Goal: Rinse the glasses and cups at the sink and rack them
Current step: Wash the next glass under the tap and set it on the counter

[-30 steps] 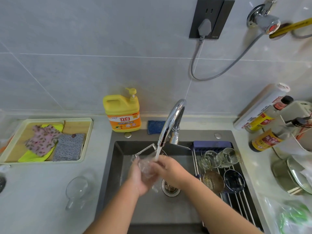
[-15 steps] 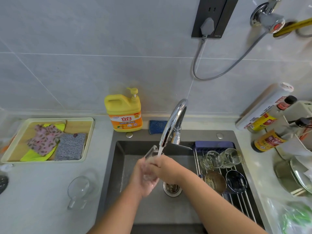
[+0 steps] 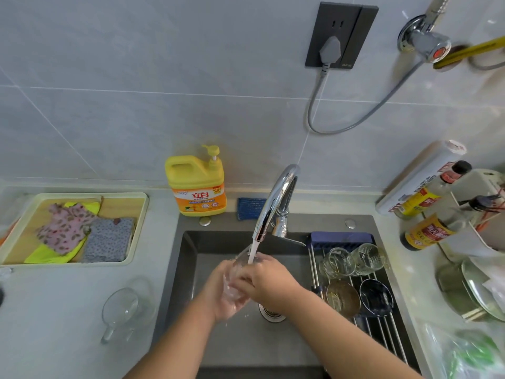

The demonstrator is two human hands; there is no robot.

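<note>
Mug (image 3: 123,310), clear glass, sits on the desk well left of the tap (image 3: 273,203) and lower down, not rinsed yet I'd guess. Right under the tap's spout the left hand (image 3: 222,296) cups a glass (image 3: 236,274) from beneath, fingers wrapped round it, mouth tilted up into the stream. The right hand (image 3: 269,285) is curled over its side, rubbing by the look of it. My tip: turn it slowly so water hits the whole inside, and grip firmly since wet glass slips. The rack (image 3: 382,321) just right of the tap has bare bars at the end farthest from it.
</note>
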